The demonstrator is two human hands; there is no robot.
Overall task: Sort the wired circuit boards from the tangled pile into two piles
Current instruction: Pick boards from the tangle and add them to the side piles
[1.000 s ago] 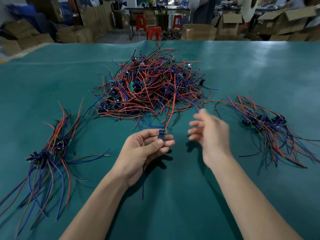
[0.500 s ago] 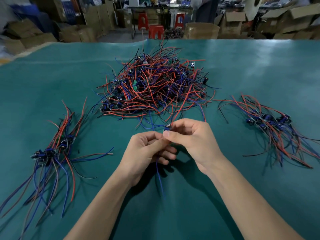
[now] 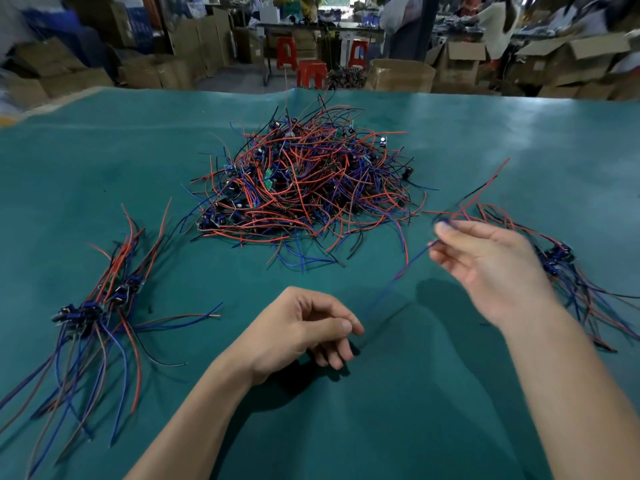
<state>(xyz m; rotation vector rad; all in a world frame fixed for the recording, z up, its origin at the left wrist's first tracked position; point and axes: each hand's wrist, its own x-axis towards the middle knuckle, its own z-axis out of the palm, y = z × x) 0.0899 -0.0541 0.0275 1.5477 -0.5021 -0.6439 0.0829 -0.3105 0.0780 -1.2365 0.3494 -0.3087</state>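
Observation:
The big tangled pile (image 3: 304, 188) of red, blue and black wired boards lies at the table's middle back. One sorted pile (image 3: 100, 306) lies at the left, another (image 3: 561, 258) at the right, partly behind my right hand. My right hand (image 3: 485, 268) is raised near the right pile and pinches a wired circuit board (image 3: 445, 221) at its fingertips. Its red and black wires stick up to the right; its blue wire (image 3: 398, 275), blurred, trails down toward my left hand (image 3: 304, 327). That hand's thumb lies against its curled fingers; whether it pinches the wire's end is unclear.
The green table cover (image 3: 346, 427) runs wide in front of me and to both sides. Beyond its far edge stand cardboard boxes (image 3: 401, 74), red stools (image 3: 311, 72) and people at a workbench.
Both hands met over the board in front of the pile. My right hand then carried it up and to the right, toward the right pile, while my left hand dropped back and lower.

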